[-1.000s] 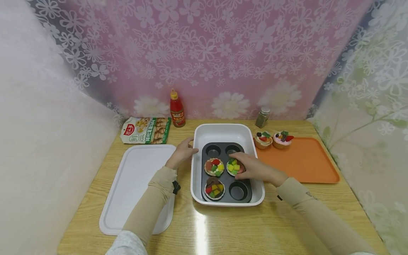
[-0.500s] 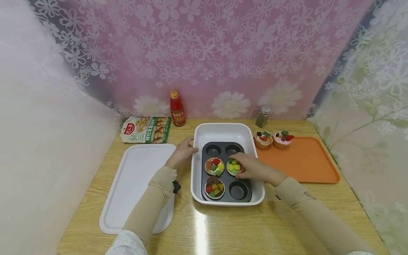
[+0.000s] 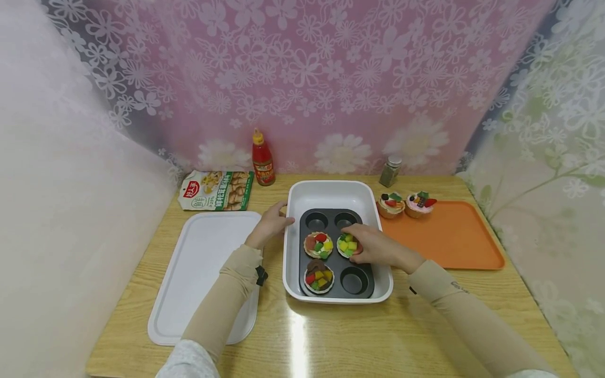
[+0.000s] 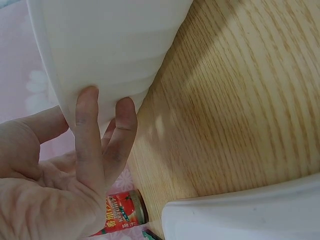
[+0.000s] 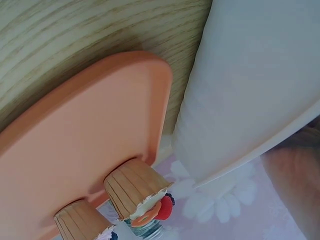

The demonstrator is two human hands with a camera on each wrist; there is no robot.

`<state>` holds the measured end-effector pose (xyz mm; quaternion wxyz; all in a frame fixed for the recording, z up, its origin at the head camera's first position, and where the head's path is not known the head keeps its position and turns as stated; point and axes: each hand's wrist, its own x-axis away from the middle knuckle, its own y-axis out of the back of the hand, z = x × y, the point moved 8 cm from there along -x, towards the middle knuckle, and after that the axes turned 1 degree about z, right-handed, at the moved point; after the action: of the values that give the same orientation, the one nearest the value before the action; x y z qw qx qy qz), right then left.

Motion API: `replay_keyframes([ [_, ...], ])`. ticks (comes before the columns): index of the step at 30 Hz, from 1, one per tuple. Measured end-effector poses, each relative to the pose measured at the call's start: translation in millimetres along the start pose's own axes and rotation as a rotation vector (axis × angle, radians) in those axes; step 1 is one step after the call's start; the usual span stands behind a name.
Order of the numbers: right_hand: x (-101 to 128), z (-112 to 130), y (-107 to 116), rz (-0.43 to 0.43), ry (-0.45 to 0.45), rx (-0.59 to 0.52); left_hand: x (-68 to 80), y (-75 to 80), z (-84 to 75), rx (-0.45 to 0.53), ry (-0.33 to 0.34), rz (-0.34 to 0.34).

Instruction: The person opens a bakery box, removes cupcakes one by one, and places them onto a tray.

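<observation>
A white deep tray point(image 3: 331, 190) holds a dark muffin pan point(image 3: 336, 262). Three fruit-topped tarts sit in its cups. My right hand point(image 3: 355, 242) reaches in from the right, and its fingers curl round the middle-right tart point(image 3: 347, 244), topped with yellow and green pieces. Another tart point(image 3: 317, 245) sits beside it and a third point(image 3: 319, 277) at the front left. My left hand point(image 3: 283, 215) is at the tray's left side. In the left wrist view its straight fingers point(image 4: 85, 130) lie flat on the tray's outer wall point(image 4: 110, 45).
An orange tray point(image 3: 449, 236) to the right carries two cupcakes point(image 3: 405, 205) at its back-left corner, also seen as cupcakes point(image 5: 137, 192) close by. A flat white tray point(image 3: 198, 273) lies left. A sauce bottle point(image 3: 262, 157), food packet point(image 3: 217, 190) and spice jar point(image 3: 389, 170) stand by the curtain.
My right hand's fingers have closed a little tighter round the middle-right tart. The left hand has stayed at the tray's side.
</observation>
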<state>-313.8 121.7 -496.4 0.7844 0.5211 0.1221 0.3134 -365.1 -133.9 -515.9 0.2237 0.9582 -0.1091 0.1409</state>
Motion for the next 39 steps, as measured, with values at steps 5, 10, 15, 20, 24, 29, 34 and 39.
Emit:
replay_keyframes([
  [5,0,0,0,-0.013,-0.004,-0.001,0.0,0.4,-0.7,0.004,-0.001,0.003],
  [10,1,-1,1,-0.020,-0.020,-0.023,-1.7,-0.2,0.2,0.005,0.005,0.002],
  [15,-1,-3,5,-0.063,-0.009,-0.042,-2.6,-0.1,0.3,0.005,0.010,0.000],
  [20,-2,-7,8,-0.079,-0.006,-0.077,-2.7,0.2,0.7,0.001,0.010,-0.004],
  [24,-1,-8,10,-0.083,-0.002,-0.105,-2.1,0.7,-0.3,-0.002,0.006,-0.003],
  [29,0,-5,20,-0.146,0.035,-0.133,-1.2,0.6,-0.3,-0.002,0.006,-0.003],
  [34,1,-5,28,-0.176,0.062,-0.136,0.0,0.5,-0.2,-0.005,0.004,-0.006],
  [39,3,-7,34,-0.215,0.067,-0.130,0.5,0.3,-0.8,-0.007,0.000,-0.007],
])
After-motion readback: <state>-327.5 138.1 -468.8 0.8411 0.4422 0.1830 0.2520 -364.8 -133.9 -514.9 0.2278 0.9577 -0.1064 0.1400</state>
